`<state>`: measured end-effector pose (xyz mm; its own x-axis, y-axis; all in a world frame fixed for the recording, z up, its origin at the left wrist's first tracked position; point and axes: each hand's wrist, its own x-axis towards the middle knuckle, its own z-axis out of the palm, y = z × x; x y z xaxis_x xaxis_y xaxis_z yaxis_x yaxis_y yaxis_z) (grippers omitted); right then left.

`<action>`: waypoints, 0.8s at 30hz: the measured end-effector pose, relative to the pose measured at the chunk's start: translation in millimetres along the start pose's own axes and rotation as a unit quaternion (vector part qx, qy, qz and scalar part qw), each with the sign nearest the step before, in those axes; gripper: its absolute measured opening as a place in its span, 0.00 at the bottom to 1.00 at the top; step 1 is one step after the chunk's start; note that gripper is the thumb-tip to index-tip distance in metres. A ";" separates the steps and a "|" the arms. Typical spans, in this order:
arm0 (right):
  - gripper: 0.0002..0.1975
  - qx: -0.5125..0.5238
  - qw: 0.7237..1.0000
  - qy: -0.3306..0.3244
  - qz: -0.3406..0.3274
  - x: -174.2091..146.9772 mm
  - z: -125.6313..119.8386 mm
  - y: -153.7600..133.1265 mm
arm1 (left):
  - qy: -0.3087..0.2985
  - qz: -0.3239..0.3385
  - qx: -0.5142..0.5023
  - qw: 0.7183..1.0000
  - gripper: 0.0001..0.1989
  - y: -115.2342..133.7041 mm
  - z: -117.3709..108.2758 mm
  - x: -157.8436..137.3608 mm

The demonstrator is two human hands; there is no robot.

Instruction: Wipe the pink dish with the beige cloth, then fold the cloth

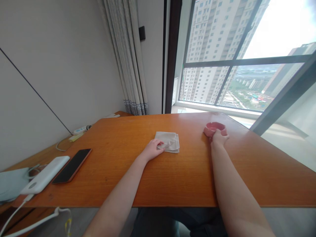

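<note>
A folded white cloth (170,142) lies flat near the middle of the wooden table. My left hand (153,149) rests on its left edge, with thumb and fingers apart and the fingertips slightly bent on the fabric. Farther right, a pink ashtray (212,127) with a notched rim is at the far right part of the table. My right hand (220,137) grips its near right side, thumb toward the rim; some of the fingers are hidden behind the hand. Whether the ashtray touches the tabletop I cannot tell.
On the left lie a dark phone (72,165) and a white power bank (45,174) with a cable plugged in. A power strip (81,130) sits by the wall. Beyond the table are a grey curtain (128,59) and a large window (237,62).
</note>
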<state>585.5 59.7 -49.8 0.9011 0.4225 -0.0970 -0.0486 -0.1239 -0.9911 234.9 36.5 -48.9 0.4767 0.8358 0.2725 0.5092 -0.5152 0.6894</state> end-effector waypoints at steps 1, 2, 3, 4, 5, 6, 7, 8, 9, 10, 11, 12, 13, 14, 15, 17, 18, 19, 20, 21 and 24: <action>0.28 -0.022 1.000 0.007 -0.012 1.3 -0.6 1.0 | -0.005 0.004 0.015 1.000 0.16 0.4 0.3 -0.4; 0.27 -0.039 0.999 0.018 -0.020 2.8 -1.1 2.0 | -0.009 0.006 0.031 0.999 0.17 0.8 0.6 -0.7; 0.27 -0.050 0.998 0.031 -0.024 4.6 -1.7 2.9 | -0.013 0.005 0.047 0.999 0.17 1.1 0.8 -1.0; 0.26 -0.057 0.997 0.042 -0.028 6.5 -2.6 3.8 | -0.018 0.003 0.060 0.998 0.16 1.4 0.8 -1.1; 0.24 -0.062 0.996 0.048 -0.030 8.5 -3.5 4.5 | -0.022 0.000 0.069 0.997 0.14 1.5 0.7 -1.1; 0.23 -0.066 0.996 0.050 -0.032 10.4 -4.6 5.0 | -0.025 -0.001 0.074 0.997 0.12 1.4 0.5 -0.9; 0.22 -0.068 0.996 0.048 -0.033 12.1 -5.6 5.4 | -0.027 -0.001 0.074 0.997 0.11 1.2 0.3 -0.8; 0.21 -0.069 0.996 0.046 -0.034 13.6 -6.5 5.7 | -0.028 0.001 0.070 0.997 0.10 0.9 0.2 -0.5; 0.20 -0.070 0.996 0.044 -0.033 14.7 -7.2 5.9 | -0.027 0.004 0.065 0.998 0.09 0.6 0.1 -0.2; 0.20 -0.071 0.996 0.043 -0.032 15.6 -7.6 6.0 | -0.025 0.008 0.060 0.998 0.07 0.4 0.2 0.2; 0.19 -0.072 0.996 0.043 -0.032 16.1 -7.7 6.0 | -0.022 0.011 0.056 0.998 0.06 0.3 0.5 0.7; 0.19 -0.072 0.996 0.042 -0.032 16.4 -7.5 6.0 | -0.016 0.012 0.050 0.999 0.06 0.4 0.9 1.4; 0.19 -0.073 0.996 0.042 -0.032 16.5 -7.2 6.0 | -0.005 0.009 0.042 0.999 0.07 0.7 1.3 2.2; 0.19 -0.072 0.996 0.042 -0.031 16.4 -6.8 6.0 | 0.012 0.001 0.029 1.000 0.08 0.9 1.7 3.3; 0.19 -0.071 0.996 0.041 -0.029 16.2 -6.3 6.0 | 0.034 -0.013 0.011 0.999 0.09 1.0 2.0 4.4; 0.20 -0.066 0.997 0.039 -0.022 15.3 -5.5 6.0 | 0.089 -0.052 -0.045 0.994 0.08 0.3 1.8 7.0; 0.20 -0.064 0.997 0.039 -0.019 14.6 -5.2 6.0 | 0.116 -0.072 -0.078 0.988 0.07 -0.7 1.3 8.3; 0.20 -0.063 0.997 0.041 -0.017 13.7 -5.1 5.9 | 0.141 -0.090 -0.113 0.979 0.06 -2.1 0.7 9.6; 0.20 -0.064 0.997 0.044 -0.017 12.6 -5.4 5.8 | 0.165 -0.105 -0.150 0.969 0.06 -3.9 -0.1 10.7; 0.20 -0.067 0.997 0.046 -0.019 11.2 -6.0 5.5 | 0.188 -0.119 -0.189 0.956 0.06 -5.8 -0.9 11.8; 0.21 -0.075 0.995 0.038 -0.048 4.4 -10.7 2.5 | 0.256 -0.177 -0.352 0.883 0.06 -11.1 -2.7 14.8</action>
<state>594.0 51.6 -51.8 0.9290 0.3700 0.0096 0.0986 -0.2223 -0.9700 234.4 55.1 -50.7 -0.1009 0.9898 0.1003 -0.0964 -0.1100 0.9892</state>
